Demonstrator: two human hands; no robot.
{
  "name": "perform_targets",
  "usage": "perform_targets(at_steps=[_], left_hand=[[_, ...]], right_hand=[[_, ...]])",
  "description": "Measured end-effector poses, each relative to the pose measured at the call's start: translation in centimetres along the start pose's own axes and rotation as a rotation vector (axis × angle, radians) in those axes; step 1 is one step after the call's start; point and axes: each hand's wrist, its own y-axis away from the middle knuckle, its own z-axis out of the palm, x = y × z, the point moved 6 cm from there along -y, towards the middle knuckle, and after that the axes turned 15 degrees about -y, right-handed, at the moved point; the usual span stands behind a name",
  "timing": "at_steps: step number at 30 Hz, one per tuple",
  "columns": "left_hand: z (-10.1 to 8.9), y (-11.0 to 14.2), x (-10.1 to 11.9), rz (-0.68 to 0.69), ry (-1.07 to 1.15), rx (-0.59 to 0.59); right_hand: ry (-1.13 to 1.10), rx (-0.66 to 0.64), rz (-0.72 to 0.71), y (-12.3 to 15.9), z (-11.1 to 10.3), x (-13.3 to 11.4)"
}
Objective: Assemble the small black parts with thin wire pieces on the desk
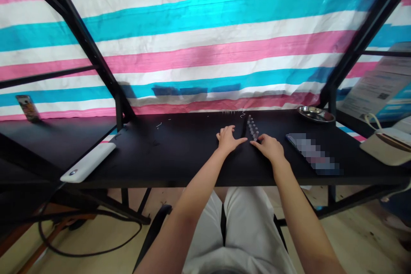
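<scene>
Flanking a row of small clear studs (pixel 253 127) on the black bench (pixel 180 154): left hand (pixel 227 139) with thumb and fingers spread apart; right hand (pixel 270 147) with thumb and forefinger at the row's near end, pinching or merely touching, cannot tell. To the right, a flat slab (pixel 313 154), top blurred; a shiny metal dish (pixel 316 114) beyond it. Well left, a white oblong case (pixel 90 162). Striped sheeting (pixel 205 17) hangs behind.

A black counter (pixel 180 154) carries a white oblong device (pixel 91 160), white scraps (pixel 159 125), a clear knobbed strip (pixel 253 127), a blurred flat slab (pixel 313 154) and a round metal dish (pixel 316 114).
</scene>
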Motion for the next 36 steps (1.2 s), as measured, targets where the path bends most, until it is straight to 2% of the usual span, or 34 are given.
perform_targets(at_steps=[6, 13, 27, 36], left_hand=[[-1.3, 0.5, 1.6, 0.181, 0.008, 0.133], [-0.4, 0.9, 2.2, 0.294, -0.102, 0.114], [-0.7, 1.4, 2.7, 0.328, -0.150, 0.153], [-1.3, 0.8, 2.4, 0.265, 0.001, 0.154]], right_hand=[[0.016, -0.005, -0.002, 0.1, 0.0, -0.2], [0.089, -0.020, -0.013, 0.2, 0.2, -1.0], [0.107, -0.014, -0.006, 0.4, 0.2, -1.4], [0.125, -0.038, -0.032, 0.2, 0.4, -1.6]])
